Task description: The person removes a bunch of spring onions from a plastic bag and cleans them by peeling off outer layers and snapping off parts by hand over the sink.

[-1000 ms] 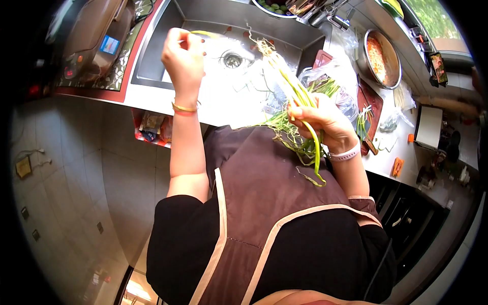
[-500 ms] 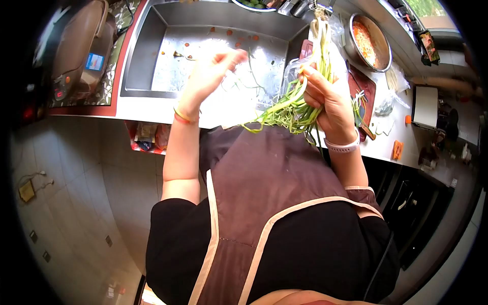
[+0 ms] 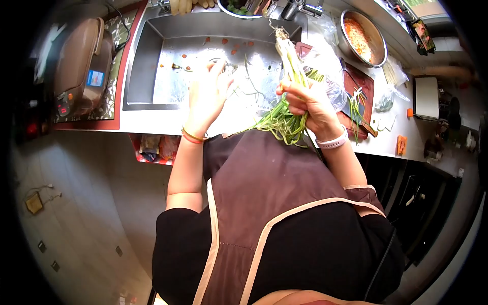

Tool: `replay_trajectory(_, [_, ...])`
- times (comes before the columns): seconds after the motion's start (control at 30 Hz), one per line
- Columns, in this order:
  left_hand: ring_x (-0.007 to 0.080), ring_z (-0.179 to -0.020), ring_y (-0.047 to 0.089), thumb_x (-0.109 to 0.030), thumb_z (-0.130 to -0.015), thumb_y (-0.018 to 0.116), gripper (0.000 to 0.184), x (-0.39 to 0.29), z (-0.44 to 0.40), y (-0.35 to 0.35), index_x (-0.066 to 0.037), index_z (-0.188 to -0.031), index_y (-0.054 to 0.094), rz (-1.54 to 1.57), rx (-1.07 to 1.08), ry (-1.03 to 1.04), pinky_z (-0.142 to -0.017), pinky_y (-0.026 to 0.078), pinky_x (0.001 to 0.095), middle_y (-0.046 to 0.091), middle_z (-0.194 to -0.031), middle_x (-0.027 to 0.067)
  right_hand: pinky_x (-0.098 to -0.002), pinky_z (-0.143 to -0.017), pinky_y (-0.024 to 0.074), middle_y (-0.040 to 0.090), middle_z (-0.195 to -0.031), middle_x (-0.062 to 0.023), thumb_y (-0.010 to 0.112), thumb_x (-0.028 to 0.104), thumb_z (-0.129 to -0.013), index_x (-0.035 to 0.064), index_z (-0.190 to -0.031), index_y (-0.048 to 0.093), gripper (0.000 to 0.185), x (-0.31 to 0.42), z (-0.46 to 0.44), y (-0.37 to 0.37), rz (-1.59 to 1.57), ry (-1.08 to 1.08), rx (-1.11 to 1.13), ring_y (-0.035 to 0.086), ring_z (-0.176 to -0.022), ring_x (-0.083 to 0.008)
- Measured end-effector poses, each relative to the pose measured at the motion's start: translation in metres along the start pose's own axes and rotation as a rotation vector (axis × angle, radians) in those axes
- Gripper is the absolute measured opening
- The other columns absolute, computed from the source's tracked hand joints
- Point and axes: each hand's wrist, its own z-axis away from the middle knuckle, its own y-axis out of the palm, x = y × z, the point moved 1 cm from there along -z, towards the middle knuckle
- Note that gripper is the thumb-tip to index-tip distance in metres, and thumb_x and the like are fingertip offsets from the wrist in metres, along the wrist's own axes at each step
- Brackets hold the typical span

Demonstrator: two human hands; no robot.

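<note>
My right hand (image 3: pixel 311 104) is wrapped round a bunch of scallions (image 3: pixel 288 58). Their rooty white ends point up and away from me, while the green leaves hang in a tangle by my apron. Over the near part of the steel sink (image 3: pixel 144 71), my left hand (image 3: pixel 211 91) holds nothing, its fingers stretched out. Orange scraps (image 3: pixel 224 41) and loose green strands lie on the sink floor. Beside my right hand is a clear plastic bag (image 3: pixel 333 76).
On the right stand a steel pot (image 3: pixel 362 38) of chopped orange food and a red-brown cutting board (image 3: pixel 362 81) with a knife and some green stalks. A brown appliance (image 3: pixel 79 66) sits left of the sink. A faucet (image 3: pixel 300 9) and a bowl of greens (image 3: pixel 239 9) are at the back.
The scallions and my right hand have shifted left, nearer the sink. My left hand, blurred and bent before, has its fingers straighter. The view has moved slightly.
</note>
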Motion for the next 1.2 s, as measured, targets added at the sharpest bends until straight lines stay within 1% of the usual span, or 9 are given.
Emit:
replay_trajectory(0.07, [0.0049, -0.063, 0.052, -0.017, -0.082, 0.064, 0.020, -0.021, -0.003, 0.002, 0.000, -0.093, 0.065, -0.017, -0.062, 0.090, -0.058, 0.042, 0.0226, 0.063, -0.073, -0.0009, -0.0157, -0.038, 0.0226, 0.048, -0.064, 0.0056, 0.066, 0.016, -0.081, 0.0012, -0.087, 0.056, 0.018, -0.006, 0.001, 0.001, 0.004, 0.032, 0.022, 0.029, -0.042, 0.0014])
replay_trajectory(0.13, [0.0047, -0.066, 0.052, -0.019, -0.082, 0.065, 0.023, -0.044, -0.002, 0.007, -0.001, -0.097, 0.065, 0.790, 0.303, -0.355, -0.059, 0.043, 0.0218, 0.064, -0.078, 0.0000, -0.0157, -0.038, 0.0228, 0.050, -0.065, 0.0050, 0.067, 0.016, -0.081, 0.0016, -0.087, 0.056, 0.019, -0.012, 0.001, 0.006, 0.016, 0.010, -0.018, 0.030, -0.042, 0.0015])
replay_trajectory(0.4, [0.0038, -0.046, 0.044, -0.010, -0.083, 0.061, 0.011, -0.059, -0.015, 0.020, 0.000, -0.083, 0.059, 1.106, 0.144, -0.488, -0.043, 0.034, 0.0162, 0.052, -0.060, -0.0005, -0.0164, -0.039, 0.0273, 0.059, -0.073, -0.0040, 0.065, 0.020, -0.083, 0.0016, -0.091, 0.060, 0.021, -0.031, -0.009, -0.024, -0.240, 0.083, -0.128, 0.035, -0.044, -0.0011])
replay_trajectory(0.53, [0.0043, -0.040, 0.046, -0.020, -0.082, 0.065, 0.020, -0.129, -0.034, 0.054, -0.002, -0.076, 0.058, 1.164, 0.669, -0.561, -0.037, 0.033, 0.0144, 0.053, -0.057, 0.0004, -0.0190, -0.039, 0.0288, 0.055, -0.069, -0.0003, 0.053, 0.027, -0.088, 0.0065, -0.084, 0.057, 0.021, -0.073, -0.027, -0.039, -0.547, -0.013, -0.015, 0.038, -0.046, -0.0035])
replay_trajectory(0.63, [0.0075, -0.041, 0.050, -0.024, -0.083, 0.063, 0.026, -0.170, -0.045, 0.126, -0.002, -0.070, 0.059, 0.995, 0.907, -0.342, -0.037, 0.036, 0.0184, 0.056, -0.058, 0.0029, -0.0258, -0.075, 0.0457, 0.058, -0.092, -0.0014, 0.042, 0.021, -0.094, 0.0070, -0.100, 0.054, 0.020, -0.164, -0.101, -0.086, -0.515, -0.500, 0.193, 0.055, -0.089, -0.0102])
replay_trajectory(0.73, [0.0105, -0.052, 0.057, -0.029, -0.084, 0.062, 0.040, -0.186, -0.060, 0.188, 0.007, -0.101, 0.058, 0.868, 1.091, -0.302, -0.044, 0.043, 0.0215, 0.062, -0.076, 0.0108, -0.0239, -0.080, 0.0458, 0.058, -0.099, -0.0025, 0.049, 0.017, -0.092, 0.0010, -0.114, 0.051, 0.027, -0.171, -0.114, -0.087, -0.689, 0.193, 0.458, 0.055, -0.090, -0.0096])
replay_trajectory(0.87, [0.0089, -0.063, 0.059, -0.030, -0.086, 0.061, 0.050, -0.178, -0.075, 0.179, 0.008, -0.117, 0.050, 0.835, 0.826, -0.064, -0.050, 0.045, 0.0209, 0.063, -0.083, 0.0115, -0.0248, -0.070, 0.0461, 0.058, -0.086, -0.0024, 0.048, 0.019, -0.093, 0.0025, -0.108, 0.052, 0.023, -0.098, -0.068, -0.048, -0.411, -0.150, 0.152, 0.055, -0.075, -0.0102])
replay_trajectory(1.07, [0.0049, -0.058, 0.050, -0.019, -0.089, 0.056, 0.020, -0.086, -0.076, 0.046, 0.000, -0.086, 0.062, 0.832, 0.051, -0.291, -0.054, 0.040, 0.0188, 0.060, -0.069, 0.0009, -0.0223, -0.052, 0.0407, 0.058, -0.078, -0.0031, 0.048, 0.022, -0.091, -0.0039, -0.104, 0.055, 0.029, -0.040, -0.033, -0.033, -0.455, -0.007, 0.164, 0.047, -0.056, -0.0068])
replay_trajectory(1.2, [0.0029, -0.061, 0.050, -0.024, -0.087, 0.058, 0.021, -0.029, -0.026, 0.035, -0.004, -0.082, 0.064, 0.618, 0.191, -0.446, -0.051, 0.036, 0.0172, 0.059, -0.069, -0.0015, -0.0243, -0.064, 0.0487, 0.061, -0.081, -0.0057, 0.050, 0.019, -0.091, -0.0045, -0.105, 0.057, 0.028, -0.035, -0.033, -0.014, -0.386, 0.062, 0.186, 0.057, -0.066, -0.0113])
